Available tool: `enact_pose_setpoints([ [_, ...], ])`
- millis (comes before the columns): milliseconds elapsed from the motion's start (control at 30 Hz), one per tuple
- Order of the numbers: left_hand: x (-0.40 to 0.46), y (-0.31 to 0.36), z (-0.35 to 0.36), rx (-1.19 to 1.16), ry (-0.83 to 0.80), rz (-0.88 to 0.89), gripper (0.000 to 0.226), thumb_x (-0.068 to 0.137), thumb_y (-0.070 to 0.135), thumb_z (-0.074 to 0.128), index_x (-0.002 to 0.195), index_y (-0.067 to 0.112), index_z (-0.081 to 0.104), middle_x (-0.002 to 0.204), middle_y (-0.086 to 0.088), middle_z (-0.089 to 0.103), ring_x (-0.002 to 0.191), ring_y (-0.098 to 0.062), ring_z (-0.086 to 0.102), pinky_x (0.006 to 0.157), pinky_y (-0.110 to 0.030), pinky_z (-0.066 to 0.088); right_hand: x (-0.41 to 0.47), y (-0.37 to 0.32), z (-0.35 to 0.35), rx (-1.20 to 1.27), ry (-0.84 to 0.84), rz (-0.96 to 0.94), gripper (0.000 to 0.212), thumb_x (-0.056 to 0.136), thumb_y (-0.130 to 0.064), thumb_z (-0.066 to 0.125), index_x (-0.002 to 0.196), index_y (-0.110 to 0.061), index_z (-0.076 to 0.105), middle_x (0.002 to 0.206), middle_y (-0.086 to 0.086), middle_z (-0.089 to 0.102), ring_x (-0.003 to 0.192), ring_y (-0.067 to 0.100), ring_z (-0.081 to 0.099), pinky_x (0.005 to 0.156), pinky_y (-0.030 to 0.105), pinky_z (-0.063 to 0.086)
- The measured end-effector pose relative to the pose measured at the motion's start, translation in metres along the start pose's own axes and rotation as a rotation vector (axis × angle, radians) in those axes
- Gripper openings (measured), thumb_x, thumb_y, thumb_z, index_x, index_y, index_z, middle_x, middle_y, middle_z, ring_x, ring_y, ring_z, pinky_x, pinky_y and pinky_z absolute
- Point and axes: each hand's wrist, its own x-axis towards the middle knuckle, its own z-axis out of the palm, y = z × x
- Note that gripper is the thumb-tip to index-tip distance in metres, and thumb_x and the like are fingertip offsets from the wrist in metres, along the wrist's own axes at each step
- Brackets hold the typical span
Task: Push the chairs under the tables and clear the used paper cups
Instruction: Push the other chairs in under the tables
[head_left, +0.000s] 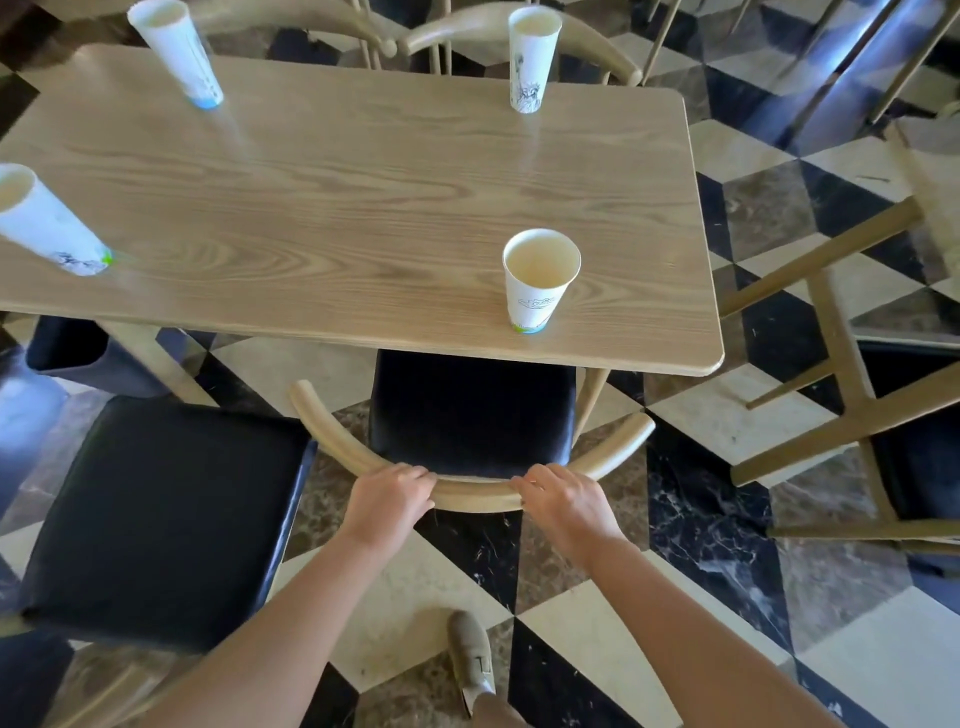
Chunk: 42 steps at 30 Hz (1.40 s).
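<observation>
A wooden chair with a black seat (470, 410) stands at the near edge of the light wood table (343, 208), its seat partly under the top. My left hand (387, 499) and my right hand (569, 501) both grip its curved backrest (475, 493). Several white paper cups stand on the table: one near the front edge (537, 280), one at the far right (532, 60), one at the far left (176, 52) and one at the left edge (49, 223).
A second black-seated chair (161, 514) stands pulled out to the left. More chairs sit at the table's far side (519, 31). Another table's wooden frame (841, 332) is close on the right. My shoe (470, 660) rests on the checkered floor.
</observation>
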Motion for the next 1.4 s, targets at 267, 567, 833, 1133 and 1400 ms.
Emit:
enact_pose_setpoints([
  [267,-0.001,0.000,-0.002,0.023,-0.058,-0.004,0.030,0.052,0.016,0.090,0.075,0.009,0.072,0.067,-0.003,0.072,0.063,-0.021,0.068,0.047,-0.029,0.057,0.001,-0.003,-0.003,-0.007,-0.092,-0.005,0.035,0.068,0.006,0.076,0.099,-0.008,0.069,0.078,0.005,0.067,0.068,0.021,0.062,0.051,0.034,0.056],
  [567,-0.024,0.007,-0.001,0.020,-0.119,-0.051,0.056,0.087,0.026,0.061,0.135,0.011,0.037,0.132,-0.006,0.051,0.123,-0.021,0.046,0.104,-0.036,0.041,0.010,-0.034,-0.009,-0.043,-0.208,0.136,0.035,0.089,-0.034,0.056,0.119,-0.017,0.053,0.109,0.004,0.057,0.100,0.023,0.053,0.089,0.036,0.045],
  [833,-0.088,-0.028,-0.051,-0.020,0.078,-0.102,0.028,0.075,0.020,0.074,0.101,0.011,0.065,0.086,-0.004,0.068,0.073,-0.020,0.065,0.063,-0.033,0.053,0.024,-0.128,-0.026,0.006,-0.099,0.060,0.027,0.090,-0.037,0.054,0.106,-0.016,0.061,0.098,0.003,0.062,0.089,0.023,0.057,0.080,0.035,0.046],
  [1133,-0.215,-0.119,-0.067,0.008,0.171,-0.169,0.016,0.082,0.021,0.064,0.093,0.011,0.067,0.081,-0.004,0.068,0.070,-0.021,0.064,0.063,-0.034,0.052,0.034,-0.284,-0.022,-0.007,-0.062,-0.037,0.027,0.091,-0.037,0.055,0.108,-0.017,0.061,0.101,0.004,0.063,0.091,0.024,0.059,0.076,0.036,0.048],
  [1400,-0.346,-0.217,-0.054,-0.003,0.038,-0.199,0.027,0.084,0.032,0.059,0.103,0.014,0.064,0.091,-0.001,0.066,0.080,-0.019,0.062,0.073,-0.033,0.051,0.010,-0.415,0.023,0.087,-0.168,-0.067,0.031,0.092,-0.031,0.051,0.120,-0.018,0.054,0.120,0.003,0.057,0.112,0.022,0.051,0.094,0.034,0.043],
])
